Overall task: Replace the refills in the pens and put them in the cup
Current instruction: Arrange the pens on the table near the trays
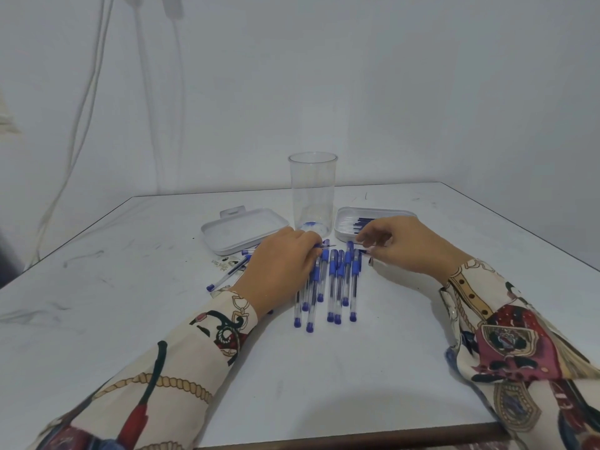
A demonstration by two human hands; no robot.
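Note:
Several blue-capped pens (334, 284) lie side by side on the white table (324, 368) in front of me. My left hand (281, 264) rests over their left part and pinches one pen near its tip, which pokes out to the right. My right hand (406, 245) hovers at the pens' far right end with fingers curled; whether it holds anything I cannot tell. A tall clear cup (313, 193) stands behind the pens with no pens in it. To its right a white tray (344, 235) holds several refills (357, 222).
A white lid (240, 232) lies left of the cup. More pens (227, 276) and a small printed scrap lie left of my left hand. The wall is close behind the table; cables hang at the left. The table's front edge is near me.

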